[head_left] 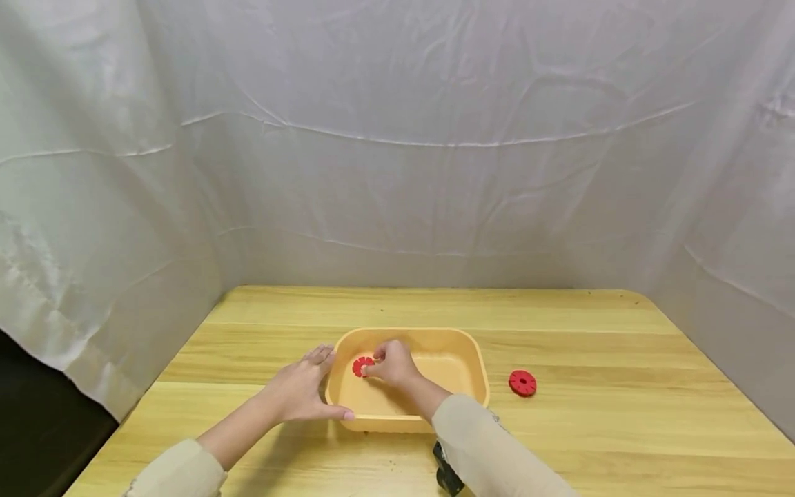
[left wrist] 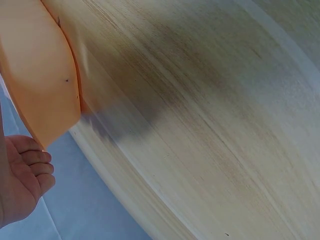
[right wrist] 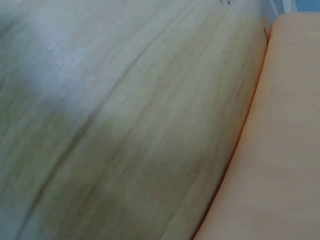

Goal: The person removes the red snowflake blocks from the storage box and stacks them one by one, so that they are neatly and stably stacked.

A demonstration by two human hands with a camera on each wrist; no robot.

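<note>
A shallow yellow-orange plastic tray (head_left: 450,359) stands on the wooden table; its outer wall (left wrist: 42,75) shows in the left wrist view. My left hand (head_left: 301,386) rests against the tray's left side, thumb at the near left corner and fingers along the outer rim. In the left wrist view, part of the left hand (left wrist: 25,172) touches the tray's edge. Reaching inside the tray, my right hand (head_left: 397,364) pinches a notched red plastic disc (head_left: 358,366) between thumb and forefinger, near the left end. The right wrist view does not show the hand.
Right of the tray, a round red slotted piece (head_left: 522,383) with a centre hole lies on the table (head_left: 596,414). A small black device (head_left: 447,473) sits under the right sleeve. Pale curtains (head_left: 435,193) hang behind and on both sides.
</note>
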